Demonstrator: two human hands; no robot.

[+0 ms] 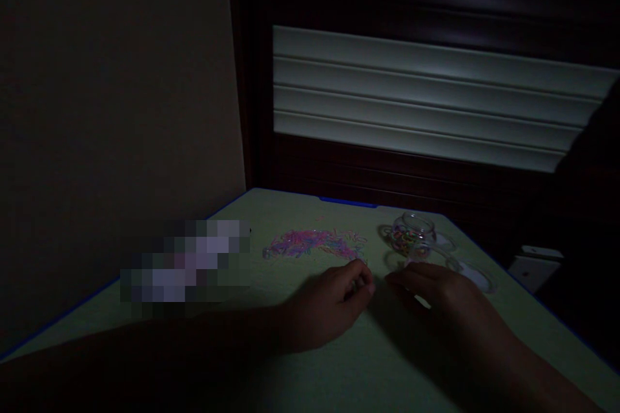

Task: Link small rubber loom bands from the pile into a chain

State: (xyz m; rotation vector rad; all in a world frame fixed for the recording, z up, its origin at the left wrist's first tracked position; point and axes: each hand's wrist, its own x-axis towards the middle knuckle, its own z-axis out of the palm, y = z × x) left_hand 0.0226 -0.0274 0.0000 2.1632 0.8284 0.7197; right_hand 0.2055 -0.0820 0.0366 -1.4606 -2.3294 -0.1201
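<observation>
A loose pile of small rubber bands (pixel 310 242), mostly pink, purple and blue, lies spread on the pale tabletop (pixel 271 206). My left hand (pixel 334 303) is at the pile's near right end, fingers curled and thumb against them. Just to its right, my right hand (pixel 445 297) has its fingertips pinched together. Anything between either hand's fingers is too dark and small to make out. Behind my right hand, an open clear jar (pixel 414 229) holds multicoloured bands. A second clear jar (pixel 431 251) stands in front of it, partly hidden by my hand.
Round clear lids (pixel 477 276) lie right of the jars. A pixelated patch (pixel 188 264) covers something at the table's left side. A wall (pixel 121 90) borders the left, dark panelling with pale slats (pixel 411 97) the back. A white object (pixel 535 268) sits beyond the right edge.
</observation>
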